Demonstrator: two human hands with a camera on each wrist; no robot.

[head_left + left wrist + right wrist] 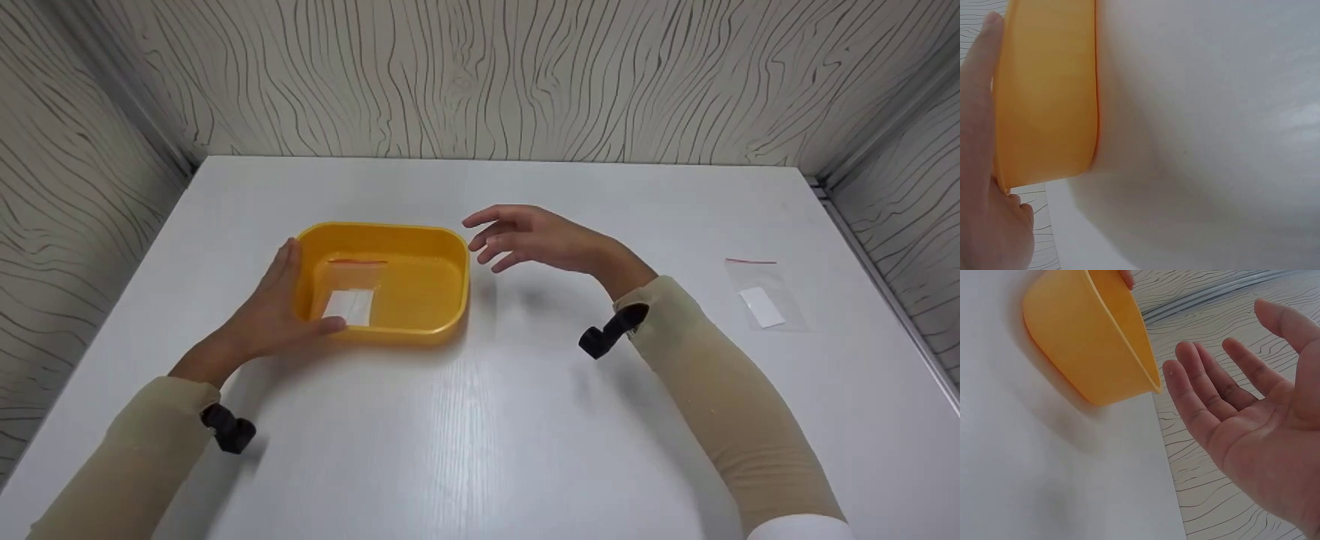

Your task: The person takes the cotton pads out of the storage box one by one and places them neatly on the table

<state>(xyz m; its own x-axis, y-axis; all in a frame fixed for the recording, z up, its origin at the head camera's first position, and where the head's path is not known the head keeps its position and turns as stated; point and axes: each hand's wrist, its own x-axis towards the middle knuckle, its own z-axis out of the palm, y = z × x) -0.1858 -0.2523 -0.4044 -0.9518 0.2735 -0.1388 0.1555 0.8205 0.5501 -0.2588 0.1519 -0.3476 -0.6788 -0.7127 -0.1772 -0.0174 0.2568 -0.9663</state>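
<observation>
A yellow plastic bin (421,292) stands on the white table, left of centre in the head view. My left hand (277,307) holds its left end, the thumb over the near rim and the fingers along the left side. In the left wrist view the bin's outer wall (1050,95) fills the space beside that hand. Inside the bin lies a clear zip bag (350,304) with a red seal line and a white card. My right hand (544,238) hovers just off the bin's right end, fingers spread and loosely bent; the right wrist view shows the palm (1264,439) holding nothing.
A second clear zip bag (765,304) with a red seal line and a white slip lies at the right of the table (480,450). Wood-grain patterned panels (465,82) rise behind the table and at both sides.
</observation>
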